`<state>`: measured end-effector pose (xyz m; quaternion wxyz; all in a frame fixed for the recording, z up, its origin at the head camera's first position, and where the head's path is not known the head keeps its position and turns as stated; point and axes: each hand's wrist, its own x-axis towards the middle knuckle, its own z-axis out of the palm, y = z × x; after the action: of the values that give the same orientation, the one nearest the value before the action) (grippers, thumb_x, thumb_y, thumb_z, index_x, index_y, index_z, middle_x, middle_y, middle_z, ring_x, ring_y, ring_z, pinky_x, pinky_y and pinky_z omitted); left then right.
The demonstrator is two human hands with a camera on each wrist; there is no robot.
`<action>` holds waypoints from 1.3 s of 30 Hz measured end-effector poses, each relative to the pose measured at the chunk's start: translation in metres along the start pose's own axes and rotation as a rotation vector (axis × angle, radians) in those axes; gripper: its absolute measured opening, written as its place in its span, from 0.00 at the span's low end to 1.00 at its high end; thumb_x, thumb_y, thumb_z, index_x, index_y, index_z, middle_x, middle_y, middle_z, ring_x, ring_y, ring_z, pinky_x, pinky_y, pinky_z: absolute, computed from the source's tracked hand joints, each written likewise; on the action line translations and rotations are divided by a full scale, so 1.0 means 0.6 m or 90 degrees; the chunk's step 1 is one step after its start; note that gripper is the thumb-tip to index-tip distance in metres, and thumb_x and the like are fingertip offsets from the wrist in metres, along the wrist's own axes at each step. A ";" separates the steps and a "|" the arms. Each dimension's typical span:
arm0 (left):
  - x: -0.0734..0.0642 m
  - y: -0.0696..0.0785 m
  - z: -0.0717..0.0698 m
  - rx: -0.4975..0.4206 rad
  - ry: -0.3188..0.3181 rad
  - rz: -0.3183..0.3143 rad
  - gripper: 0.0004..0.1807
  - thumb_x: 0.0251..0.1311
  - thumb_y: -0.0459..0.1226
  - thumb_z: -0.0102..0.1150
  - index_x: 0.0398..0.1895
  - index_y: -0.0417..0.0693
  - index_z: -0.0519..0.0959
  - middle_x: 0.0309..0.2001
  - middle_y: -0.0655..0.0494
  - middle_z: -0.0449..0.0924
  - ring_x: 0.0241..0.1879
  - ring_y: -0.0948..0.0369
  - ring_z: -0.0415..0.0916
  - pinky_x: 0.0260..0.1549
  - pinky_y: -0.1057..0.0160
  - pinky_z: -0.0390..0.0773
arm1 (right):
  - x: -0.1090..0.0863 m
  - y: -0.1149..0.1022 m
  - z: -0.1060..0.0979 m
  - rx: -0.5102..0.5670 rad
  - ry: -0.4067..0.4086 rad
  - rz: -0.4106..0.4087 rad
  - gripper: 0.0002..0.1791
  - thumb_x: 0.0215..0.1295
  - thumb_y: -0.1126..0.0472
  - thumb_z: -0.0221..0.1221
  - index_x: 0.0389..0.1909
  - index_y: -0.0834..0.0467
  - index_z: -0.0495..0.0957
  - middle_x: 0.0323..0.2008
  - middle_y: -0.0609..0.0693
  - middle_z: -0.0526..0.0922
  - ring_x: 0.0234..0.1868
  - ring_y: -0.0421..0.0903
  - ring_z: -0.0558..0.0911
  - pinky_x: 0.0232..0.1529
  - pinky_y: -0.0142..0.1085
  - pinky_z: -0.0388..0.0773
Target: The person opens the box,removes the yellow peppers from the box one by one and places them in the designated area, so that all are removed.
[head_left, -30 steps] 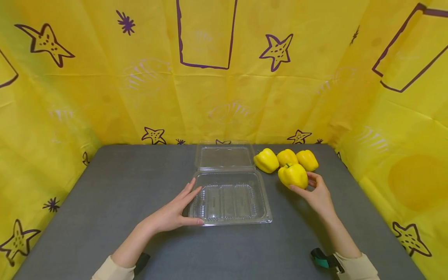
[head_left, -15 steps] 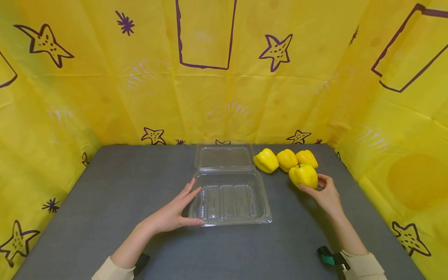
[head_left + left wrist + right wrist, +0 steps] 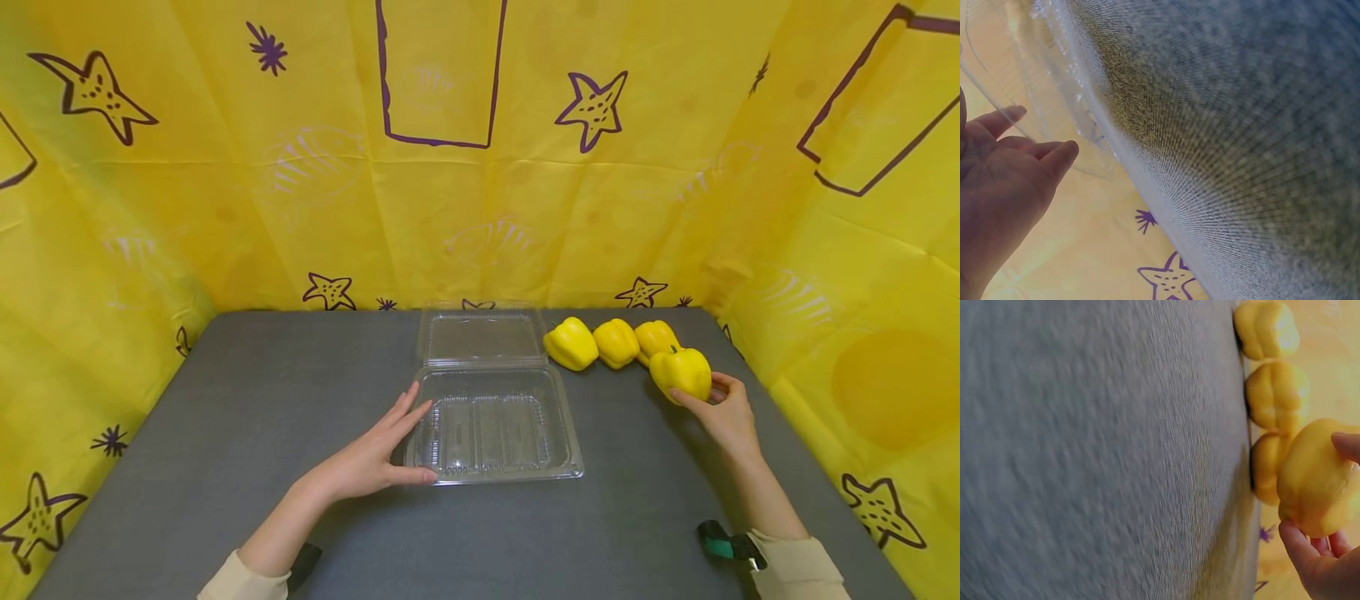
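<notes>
A clear plastic clamshell container [image 3: 495,433] lies unfolded on the table, its lid [image 3: 483,335] toward the back. At its left side, my left hand [image 3: 371,457] rests with fingers and thumb spread and nearly straight along the rim. My right hand [image 3: 723,417] grips a yellow bell pepper [image 3: 681,373] between thumb and fingers, raised off the table. In the right wrist view the held bell pepper [image 3: 1316,478] partly covers a bell pepper [image 3: 1265,465] behind it. The left wrist view shows the left hand [image 3: 1016,169] with its fingertips close to the clear plastic.
Right of the lid, three more yellow bell peppers stand in a row: one at the left [image 3: 572,344], one in the middle [image 3: 617,343] and one at the right [image 3: 654,337]. The grey table [image 3: 300,375] ends at a yellow patterned curtain [image 3: 480,192] behind and at both sides.
My right hand has carried the bell pepper to the right, from in front of the middle pepper to in front of the rightmost one. The left hand and container have stayed still.
</notes>
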<state>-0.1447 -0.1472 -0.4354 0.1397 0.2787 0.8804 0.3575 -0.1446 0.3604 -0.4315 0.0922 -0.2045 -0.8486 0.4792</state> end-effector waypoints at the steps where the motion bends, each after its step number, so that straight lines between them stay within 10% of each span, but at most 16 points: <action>1: 0.000 0.000 0.000 0.000 0.000 0.000 0.58 0.51 0.63 0.66 0.78 0.50 0.48 0.78 0.53 0.27 0.75 0.47 0.31 0.65 0.37 0.53 | 0.003 0.001 -0.002 0.001 0.006 0.003 0.50 0.58 0.47 0.68 0.70 0.67 0.51 0.62 0.64 0.65 0.56 0.53 0.69 0.36 0.19 0.68; 14: 0.000 0.000 -0.001 0.000 0.005 0.006 0.59 0.50 0.64 0.65 0.78 0.48 0.49 0.78 0.52 0.28 0.75 0.47 0.32 0.65 0.38 0.53 | 0.062 0.019 -0.035 0.077 0.096 0.092 0.50 0.56 0.48 0.70 0.69 0.65 0.53 0.50 0.47 0.66 0.41 0.35 0.67 0.35 0.19 0.68; 39: 0.000 0.000 0.000 -0.003 0.002 0.009 0.58 0.50 0.63 0.65 0.78 0.48 0.49 0.78 0.52 0.28 0.75 0.46 0.30 0.65 0.38 0.51 | 0.133 0.028 -0.026 -0.114 0.089 0.031 0.47 0.59 0.46 0.64 0.64 0.78 0.60 0.60 0.74 0.65 0.59 0.68 0.66 0.59 0.55 0.64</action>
<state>-0.1448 -0.1475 -0.4355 0.1366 0.2843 0.8777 0.3607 -0.2065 0.4147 -0.4406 0.1210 -0.2655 -0.8743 0.3879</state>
